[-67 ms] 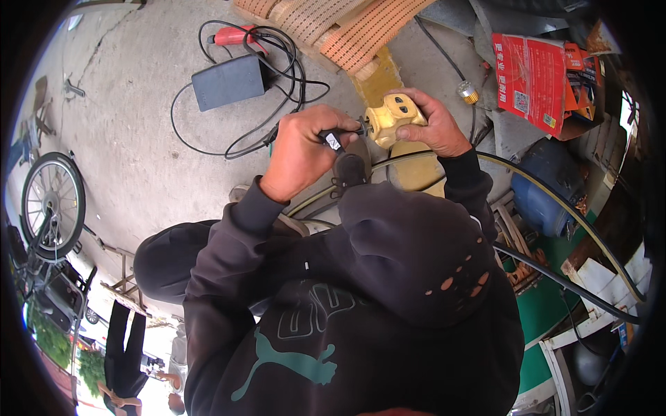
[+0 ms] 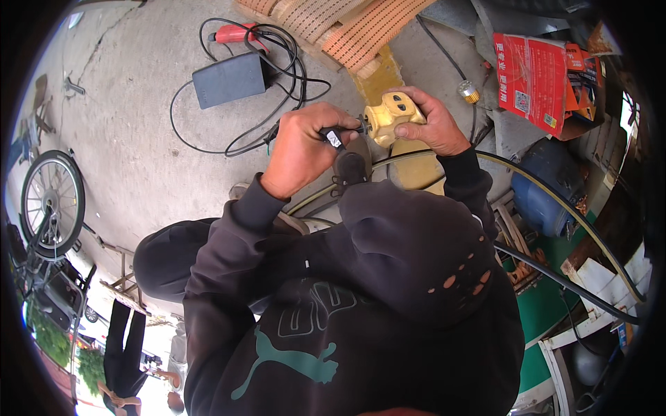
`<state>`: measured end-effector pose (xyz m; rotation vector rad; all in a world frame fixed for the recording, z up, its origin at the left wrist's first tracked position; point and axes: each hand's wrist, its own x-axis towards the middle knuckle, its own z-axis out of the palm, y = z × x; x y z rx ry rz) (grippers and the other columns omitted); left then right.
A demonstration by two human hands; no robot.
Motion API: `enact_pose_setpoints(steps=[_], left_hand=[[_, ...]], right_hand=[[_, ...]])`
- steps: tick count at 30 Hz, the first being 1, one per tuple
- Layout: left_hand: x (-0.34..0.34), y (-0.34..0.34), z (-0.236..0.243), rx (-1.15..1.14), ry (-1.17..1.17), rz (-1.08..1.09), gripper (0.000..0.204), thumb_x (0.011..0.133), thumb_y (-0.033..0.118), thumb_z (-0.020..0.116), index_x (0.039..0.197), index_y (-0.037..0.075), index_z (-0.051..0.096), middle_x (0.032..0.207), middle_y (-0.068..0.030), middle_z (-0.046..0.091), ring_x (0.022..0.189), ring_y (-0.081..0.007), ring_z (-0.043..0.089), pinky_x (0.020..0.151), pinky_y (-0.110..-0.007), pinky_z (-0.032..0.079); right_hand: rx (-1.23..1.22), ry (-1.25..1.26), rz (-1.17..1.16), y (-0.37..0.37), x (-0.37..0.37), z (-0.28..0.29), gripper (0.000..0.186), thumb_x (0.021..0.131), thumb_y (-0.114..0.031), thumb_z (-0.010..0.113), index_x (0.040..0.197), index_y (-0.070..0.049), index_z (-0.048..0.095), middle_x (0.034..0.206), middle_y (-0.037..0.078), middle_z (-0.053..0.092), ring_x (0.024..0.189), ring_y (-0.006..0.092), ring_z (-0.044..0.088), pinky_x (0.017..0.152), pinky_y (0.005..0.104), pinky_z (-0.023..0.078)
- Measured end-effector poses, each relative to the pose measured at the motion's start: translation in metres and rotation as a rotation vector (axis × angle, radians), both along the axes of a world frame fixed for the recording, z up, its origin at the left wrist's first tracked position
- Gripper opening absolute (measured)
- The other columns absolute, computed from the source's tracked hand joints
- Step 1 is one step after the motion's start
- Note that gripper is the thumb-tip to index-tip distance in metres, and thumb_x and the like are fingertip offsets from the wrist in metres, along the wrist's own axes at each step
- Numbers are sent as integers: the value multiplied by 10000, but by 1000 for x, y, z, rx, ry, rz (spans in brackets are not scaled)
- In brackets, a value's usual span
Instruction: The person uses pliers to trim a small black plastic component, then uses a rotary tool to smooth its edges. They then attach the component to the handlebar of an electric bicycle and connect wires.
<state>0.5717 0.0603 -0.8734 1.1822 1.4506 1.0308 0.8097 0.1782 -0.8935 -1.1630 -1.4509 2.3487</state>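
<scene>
Between my hands is a yellow, block-shaped fitting [image 2: 387, 118] with dark openings on one face. My right hand [image 2: 444, 133] is wrapped round its right side, thumb across the lower edge. My left hand [image 2: 300, 149] grips a black connector [image 2: 333, 136] with a small white label, its fingertips at a short dark part on the fitting's left side. Whether the connector is inserted in the fitting is hard to tell. A dark shoe [image 2: 352, 166] shows just below my hands.
A grey box [image 2: 225, 81], looped black cables and a red plug [image 2: 229, 35] lie on the concrete. At right are a red carton [image 2: 527, 76], blue container [image 2: 544, 187] and curving hoses. A bicycle wheel [image 2: 52, 201] and another person [image 2: 121, 347] appear at left.
</scene>
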Motion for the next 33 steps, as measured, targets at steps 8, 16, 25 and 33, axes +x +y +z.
enact_pose_setpoints(steps=[8,16,25,33], left_hand=[[-4,-18,-42,-9,129,-168,194,707,27,780,897,50,744,838,-164,699,764,-322,688,686,-378,542],[-43,-76,-28,-489,441,-118,364,710,348,842,805,35,682,731,-177,672,725,-387,664,644,-465,521],[-136,-96,90,-510,604,61,405,736,302,857,839,-7,615,659,-174,636,642,-383,645,580,-410,501],[-156,-83,54,-491,481,157,355,794,259,838,806,7,587,590,-125,552,508,-192,506,524,-346,421]], right_hand=[[215,-188,252,-15,-13,-12,631,828,-251,799,1325,40,539,1141,109,661,1049,142,604,939,306,486],[280,-125,651,-21,-71,-4,507,959,-207,593,1372,52,456,1374,232,509,1281,386,502,1034,430,442],[759,-559,-32,35,-281,-73,313,953,-116,538,1237,8,577,1161,252,638,1105,424,601,938,459,476],[920,-352,673,0,-239,-130,214,913,-154,558,1013,-3,671,1010,225,693,1000,432,636,855,500,505]])
